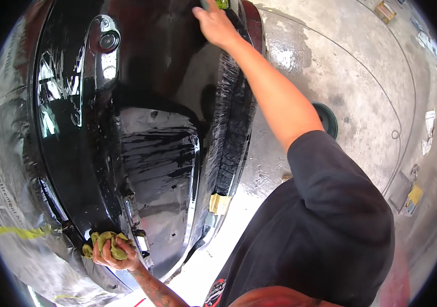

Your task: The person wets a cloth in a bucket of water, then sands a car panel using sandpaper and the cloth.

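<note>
In front of me a glossy black car body panel (146, 66) curves from top to bottom, with a wet, streaked grey patch (152, 153) in its recess. My left hand (121, 257) grips a crumpled yellow-green cloth (107, 243) against the lower left of the panel, beside the masked edge. At the top, my right hand (217, 26) presses on the far part of the panel, thumb to the left. The picture's edge cuts off its fingertips. Something greyish shows by the thumb, too little to name. A bright green item (222, 4) lies beside the fingers.
Clear plastic sheeting (8, 169) with yellow-green tape (21, 233) covers the left side. A dark green bucket (327, 121) stands on the wet concrete floor (349, 66), partly behind my right arm. A thin cable (382, 84) runs across the floor. Papers and a yellow item (414, 194) lie far right.
</note>
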A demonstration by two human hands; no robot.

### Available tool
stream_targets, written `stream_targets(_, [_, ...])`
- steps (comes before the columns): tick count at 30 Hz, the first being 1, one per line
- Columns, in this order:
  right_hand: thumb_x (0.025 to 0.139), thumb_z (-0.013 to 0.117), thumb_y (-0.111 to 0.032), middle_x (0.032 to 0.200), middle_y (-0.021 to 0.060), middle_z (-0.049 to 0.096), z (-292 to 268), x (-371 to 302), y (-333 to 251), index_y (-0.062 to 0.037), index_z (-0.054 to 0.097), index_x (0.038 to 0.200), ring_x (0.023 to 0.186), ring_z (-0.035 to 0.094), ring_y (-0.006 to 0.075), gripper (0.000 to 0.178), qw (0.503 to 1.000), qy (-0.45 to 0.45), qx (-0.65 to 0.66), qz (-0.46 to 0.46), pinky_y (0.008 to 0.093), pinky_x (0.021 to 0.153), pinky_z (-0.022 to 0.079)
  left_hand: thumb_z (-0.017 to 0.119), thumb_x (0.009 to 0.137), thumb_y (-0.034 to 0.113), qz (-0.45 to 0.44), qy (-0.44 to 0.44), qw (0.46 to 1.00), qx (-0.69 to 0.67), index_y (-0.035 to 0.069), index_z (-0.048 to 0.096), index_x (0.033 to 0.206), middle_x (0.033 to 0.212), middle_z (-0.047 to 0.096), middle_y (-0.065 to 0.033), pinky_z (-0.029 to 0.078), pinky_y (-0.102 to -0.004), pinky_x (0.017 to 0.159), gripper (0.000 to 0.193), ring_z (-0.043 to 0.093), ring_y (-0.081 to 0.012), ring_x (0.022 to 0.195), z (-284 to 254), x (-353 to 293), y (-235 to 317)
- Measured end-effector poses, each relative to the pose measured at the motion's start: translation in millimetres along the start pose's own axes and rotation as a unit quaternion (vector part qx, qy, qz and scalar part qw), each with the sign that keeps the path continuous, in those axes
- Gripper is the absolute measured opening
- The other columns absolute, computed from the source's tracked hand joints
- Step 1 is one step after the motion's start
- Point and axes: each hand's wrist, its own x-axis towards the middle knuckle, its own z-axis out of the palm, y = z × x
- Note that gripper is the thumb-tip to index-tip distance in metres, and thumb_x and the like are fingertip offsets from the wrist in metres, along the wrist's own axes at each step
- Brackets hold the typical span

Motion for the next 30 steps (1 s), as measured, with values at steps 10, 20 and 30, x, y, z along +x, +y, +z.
stream_targets(10, [0.106,0.043,-0.036,0.163,0.0242,0.034,23,21,-40,0.0041,0.035,0.156,0.155,0.027,0.0349,0.064,0.993,0.023,-0.051,-0.109,0.0422,0.126,0.020,0.071,0.092,0.012,0.025,-0.006,1.000,0.015,0.004,0.062,0.107,0.112,0.063,-0.0199,0.046,-0.0531,0.088,0.019,0.060,-0.0375,0.103,-2,0,-4])
stream_targets(20, [0.106,0.044,-0.038,0.160,0.0271,0.038,15,0,-39,0.0009,0.038,0.156,0.151,0.033,0.0378,0.063,0.993,0.053,-0.045,-0.095,0.0430,0.124,0.027,0.073,0.092,0.016,0.002,-0.002,1.000,0.007,0.003,0.066,0.106,0.111,0.065,-0.0202,0.045,-0.0545,0.095,0.020,0.061,-0.0381,0.105,0,0,-4])
stream_targets(30, [0.108,0.044,-0.039,0.168,0.0252,0.021,22,-19,16,0.0010,0.026,0.161,0.159,0.017,0.0304,0.069,0.989,0.097,-0.109,-0.013,0.0369,0.127,0.017,0.072,0.092,0.014,0.002,-0.002,1.000,0.010,0.003,0.067,0.107,0.111,0.065,-0.0204,0.045,-0.0558,0.096,0.019,0.061,-0.0391,0.105,2,0,-2])
